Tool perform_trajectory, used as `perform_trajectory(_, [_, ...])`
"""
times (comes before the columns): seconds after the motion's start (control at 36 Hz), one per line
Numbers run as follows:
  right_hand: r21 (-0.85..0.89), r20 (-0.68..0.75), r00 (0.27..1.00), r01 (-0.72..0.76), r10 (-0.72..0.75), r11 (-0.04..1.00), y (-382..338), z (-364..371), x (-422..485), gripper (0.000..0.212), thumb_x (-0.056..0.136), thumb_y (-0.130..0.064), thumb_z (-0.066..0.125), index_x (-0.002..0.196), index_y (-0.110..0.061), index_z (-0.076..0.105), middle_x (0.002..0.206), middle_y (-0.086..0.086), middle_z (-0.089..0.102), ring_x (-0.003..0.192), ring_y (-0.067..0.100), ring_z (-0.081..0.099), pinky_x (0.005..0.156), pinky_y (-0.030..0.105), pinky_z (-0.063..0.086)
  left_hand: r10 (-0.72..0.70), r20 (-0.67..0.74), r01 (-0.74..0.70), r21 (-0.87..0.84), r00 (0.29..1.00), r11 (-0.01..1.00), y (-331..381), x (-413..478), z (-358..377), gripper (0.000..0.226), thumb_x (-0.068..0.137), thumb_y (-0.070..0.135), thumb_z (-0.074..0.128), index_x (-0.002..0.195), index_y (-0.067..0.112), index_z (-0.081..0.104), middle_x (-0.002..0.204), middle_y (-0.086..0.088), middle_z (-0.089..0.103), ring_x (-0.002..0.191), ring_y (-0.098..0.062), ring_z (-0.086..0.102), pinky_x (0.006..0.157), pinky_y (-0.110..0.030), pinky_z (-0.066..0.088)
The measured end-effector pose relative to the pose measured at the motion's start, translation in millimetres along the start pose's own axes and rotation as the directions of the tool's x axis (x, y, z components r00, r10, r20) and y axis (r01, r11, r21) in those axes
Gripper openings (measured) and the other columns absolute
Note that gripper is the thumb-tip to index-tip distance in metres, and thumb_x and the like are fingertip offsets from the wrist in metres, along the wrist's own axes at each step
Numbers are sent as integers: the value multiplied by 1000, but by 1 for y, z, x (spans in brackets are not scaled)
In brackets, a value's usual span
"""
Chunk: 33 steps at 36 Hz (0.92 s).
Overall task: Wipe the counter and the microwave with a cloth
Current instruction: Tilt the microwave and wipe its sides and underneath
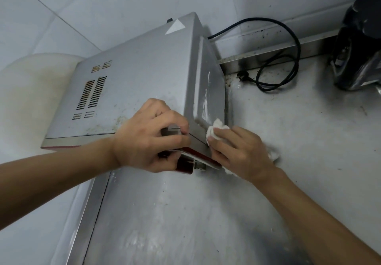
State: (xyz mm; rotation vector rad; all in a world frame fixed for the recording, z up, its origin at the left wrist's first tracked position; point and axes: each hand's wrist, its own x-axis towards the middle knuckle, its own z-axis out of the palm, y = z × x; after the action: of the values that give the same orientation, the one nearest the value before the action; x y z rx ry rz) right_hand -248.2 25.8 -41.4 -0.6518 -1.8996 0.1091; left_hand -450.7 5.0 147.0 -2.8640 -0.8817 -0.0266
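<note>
Seen from the head camera: the left hand [148, 135] curls round the near front corner of the microwave [140, 73], bracing it; just right of it the right hand [241, 151] grips a bunched white cloth [216, 129], pressed low on the microwave's side panel, close above the counter [288, 161]; beyond the right hand lie a black cord [255, 19] and a dark kettle [360, 48]. The microwave step looks in hand; next calls for strokes up that streaked side; the speckled counter looks yet to do.
</note>
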Motion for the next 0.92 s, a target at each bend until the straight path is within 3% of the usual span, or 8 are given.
perform_trajectory(0.11, [8,-56,994,96,-96,995,-6,-8,24,6,86,-4,78,92,-2,79,98,13,75,66,30,62,58,37,52,5,-17,-5,-13,1000,1000,0,0,0,24,90,28,62,85,12,79,99,-8,70,77,-33,59,75,-47,45])
perform_trajectory(0.31, [11,168,980,104,-104,995,25,2,-3,8,94,-9,70,96,-5,77,95,11,71,65,26,55,54,39,51,13,-30,-14,-20,999,1000,-1,-2,2,17,85,24,65,84,13,78,107,-3,61,78,-32,57,76,-47,44])
perform_trajectory(0.5, [65,-13,995,98,-97,993,6,-8,30,9,93,-10,74,87,-5,79,94,10,74,60,26,53,53,37,48,13,-40,-14,-29,999,999,-1,-2,2,16,85,23,65,90,13,77,106,-4,63,80,-31,55,77,-47,44])
perform_trajectory(0.72, [57,136,986,88,-95,994,28,4,2,14,96,-13,71,85,-7,77,90,7,71,64,23,54,53,37,49,9,-30,-10,-22,1000,1000,-2,-2,3,15,81,22,67,85,13,78,110,0,56,79,-31,56,77,-47,44])
perform_trajectory(0.92, [-29,-19,973,228,-229,973,14,-15,50,16,91,-13,76,75,-10,75,88,5,73,60,24,55,50,36,43,15,-54,-16,-27,998,1000,-2,-3,4,17,84,24,65,100,19,68,112,0,57,81,-31,54,79,-47,44])
